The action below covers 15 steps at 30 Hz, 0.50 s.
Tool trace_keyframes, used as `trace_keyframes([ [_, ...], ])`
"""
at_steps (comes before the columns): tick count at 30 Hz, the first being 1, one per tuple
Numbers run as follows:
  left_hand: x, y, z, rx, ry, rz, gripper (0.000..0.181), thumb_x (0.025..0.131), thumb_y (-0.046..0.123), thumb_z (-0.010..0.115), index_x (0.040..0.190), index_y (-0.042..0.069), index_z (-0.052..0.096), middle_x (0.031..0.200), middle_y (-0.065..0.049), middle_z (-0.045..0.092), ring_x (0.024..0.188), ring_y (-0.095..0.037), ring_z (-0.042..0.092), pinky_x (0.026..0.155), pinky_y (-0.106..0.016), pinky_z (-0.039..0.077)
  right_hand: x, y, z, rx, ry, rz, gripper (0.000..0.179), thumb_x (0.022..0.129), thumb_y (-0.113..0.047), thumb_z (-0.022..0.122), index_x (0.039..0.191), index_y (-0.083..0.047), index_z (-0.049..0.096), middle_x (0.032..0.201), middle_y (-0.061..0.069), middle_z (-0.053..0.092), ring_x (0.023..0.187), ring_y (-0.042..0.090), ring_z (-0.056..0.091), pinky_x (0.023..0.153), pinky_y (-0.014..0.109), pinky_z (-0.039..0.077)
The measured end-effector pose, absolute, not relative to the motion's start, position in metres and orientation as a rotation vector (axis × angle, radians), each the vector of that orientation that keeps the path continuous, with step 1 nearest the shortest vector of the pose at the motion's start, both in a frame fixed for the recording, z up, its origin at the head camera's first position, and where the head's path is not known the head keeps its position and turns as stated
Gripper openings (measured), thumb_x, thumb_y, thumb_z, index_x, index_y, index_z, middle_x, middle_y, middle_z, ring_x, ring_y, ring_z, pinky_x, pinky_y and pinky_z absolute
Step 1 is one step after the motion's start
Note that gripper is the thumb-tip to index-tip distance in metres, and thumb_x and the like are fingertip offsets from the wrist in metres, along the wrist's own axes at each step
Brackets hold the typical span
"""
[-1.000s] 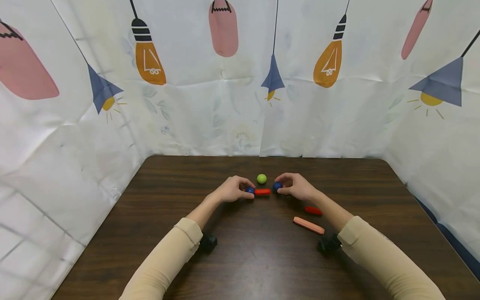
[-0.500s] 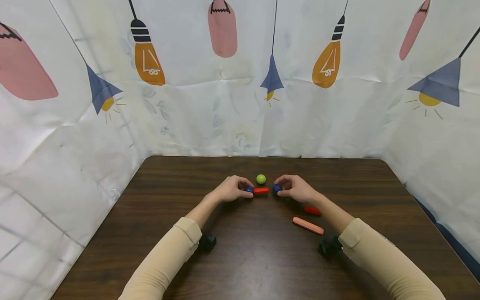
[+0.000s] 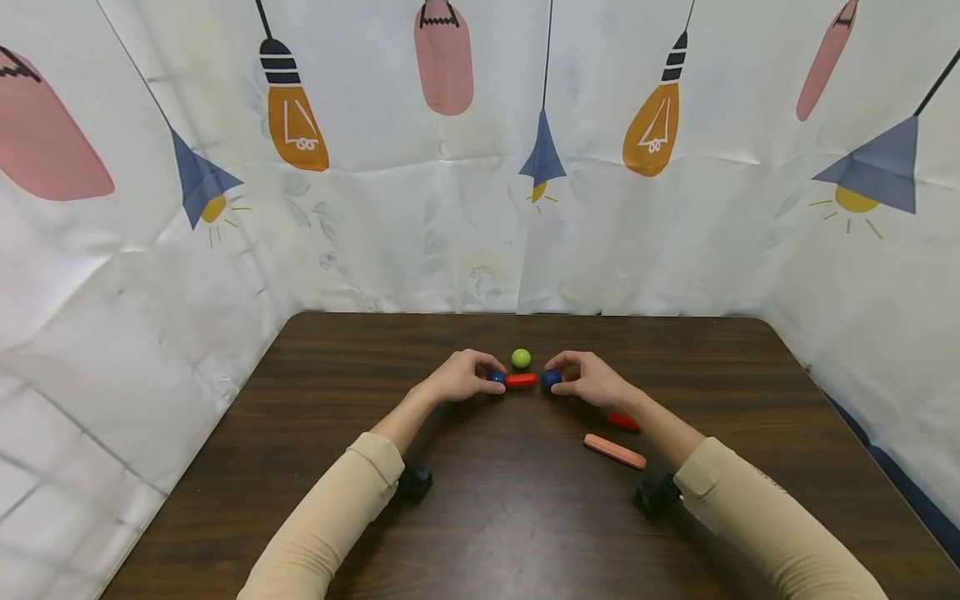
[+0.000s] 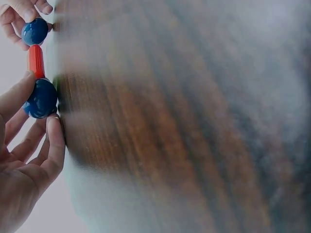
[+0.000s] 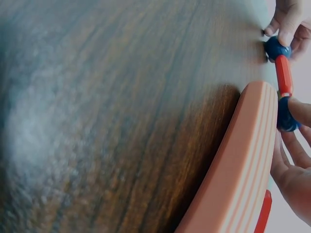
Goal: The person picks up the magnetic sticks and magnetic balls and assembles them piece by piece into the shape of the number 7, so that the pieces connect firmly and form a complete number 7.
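My left hand (image 3: 462,377) pinches a glossy blue ball (image 4: 41,98) between thumb and fingers. From that ball a short red ribbed rod (image 3: 521,380) points to the right, its left end against the ball. On the other side my right hand (image 3: 591,377) pinches a second blue ball (image 3: 551,379), a small gap from the rod's free end in the head view. Just behind the rod lies a lime-green ball (image 3: 521,358) on the table.
A salmon-pink ribbed bar (image 3: 615,451) lies on the dark wooden table (image 3: 510,517) in front of the right forearm. Close to that forearm is another red rod (image 3: 623,422). A patterned white curtain (image 3: 420,225) hangs behind the table.
The right hand has brought its blue ball slightly left, closer to the red rod's free end. The left hand keeps hold of its ball, and the rod sits a little straighter.
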<state>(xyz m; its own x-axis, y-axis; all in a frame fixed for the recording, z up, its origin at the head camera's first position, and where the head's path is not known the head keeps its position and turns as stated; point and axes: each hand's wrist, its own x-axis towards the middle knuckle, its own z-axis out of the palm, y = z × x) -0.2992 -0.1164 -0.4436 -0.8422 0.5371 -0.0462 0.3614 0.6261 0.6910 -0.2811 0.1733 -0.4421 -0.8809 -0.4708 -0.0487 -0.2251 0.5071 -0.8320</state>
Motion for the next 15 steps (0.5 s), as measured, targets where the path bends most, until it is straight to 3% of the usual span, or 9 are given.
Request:
trace_keyframes([
  [8,-0.2989,-0.1154,-0.4423,0.738,2.608,1.027,0.027,0.093,0.024,0.08,0.117,0.013,0.077,0.107,0.003,0.072,0.087,-0.014,0.062,0.077,-0.031,0.052,-0.2813,0.1686,-0.4411,-0.566,2.486,-1.291,0.031,0.096,-0.008,0.074,0.125,-0.004,0.066,0.122,0.014,0.063,0.101,0.028,0.063,0.084,0.038,0.05],
  [15,-0.2985,-0.1133,-0.4409,0.749,2.589,1.031,0.028,0.093,0.023,0.08,0.118,0.01,0.076,0.108,0.001,0.072,0.088,-0.014,0.063,0.078,-0.031,0.052,-0.2819,0.1653,-0.4423,-0.521,2.476,-1.299,0.03,0.094,-0.007,0.075,0.124,-0.006,0.067,0.109,0.011,0.063,0.088,0.024,0.061,0.072,0.034,0.049],
])
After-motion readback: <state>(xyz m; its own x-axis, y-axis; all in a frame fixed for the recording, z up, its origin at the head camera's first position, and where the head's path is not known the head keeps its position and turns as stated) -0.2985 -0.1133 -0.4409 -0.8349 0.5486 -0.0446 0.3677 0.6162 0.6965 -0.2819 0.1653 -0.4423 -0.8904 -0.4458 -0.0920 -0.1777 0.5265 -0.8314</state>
